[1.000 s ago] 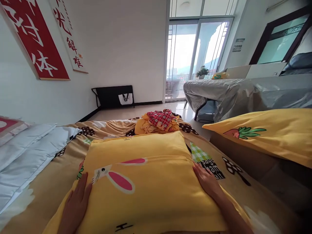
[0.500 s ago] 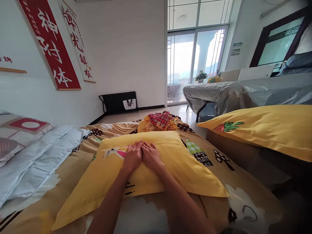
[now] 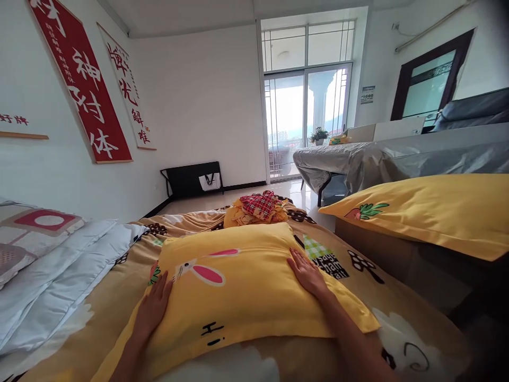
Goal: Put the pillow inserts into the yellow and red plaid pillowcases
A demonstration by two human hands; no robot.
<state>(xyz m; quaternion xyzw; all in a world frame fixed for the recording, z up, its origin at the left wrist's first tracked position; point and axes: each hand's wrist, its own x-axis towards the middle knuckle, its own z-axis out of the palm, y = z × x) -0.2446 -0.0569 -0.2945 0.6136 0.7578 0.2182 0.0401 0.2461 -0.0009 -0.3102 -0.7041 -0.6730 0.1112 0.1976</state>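
Note:
A yellow pillow (image 3: 246, 297) with a printed rabbit and the word "Hi" lies flat in front of me on a brown patterned blanket (image 3: 107, 276). On its left side rests my left hand (image 3: 154, 305), fingers stretched out beside the printed carrot leaves. My right hand (image 3: 308, 271) lies flat near the pillow's far right edge, its fingers extended. Both palms press on the cloth and neither hand grips anything. The rabbit print shows between them.
To the right, a second yellow pillow (image 3: 437, 212) lies on a brown box-like support. Pale folded bedding (image 3: 67, 276) and a patterned cushion (image 3: 35, 231) sit at left. Beyond the pillow is a heap of yellow and red plaid cloth (image 3: 258, 207). A plastic-covered table (image 3: 345, 159) stands behind.
My hands have parted from the pillow's middle, the left sliding to its left side and the right to its right side. The rabbit print is now uncovered. The view has tilted up slightly.

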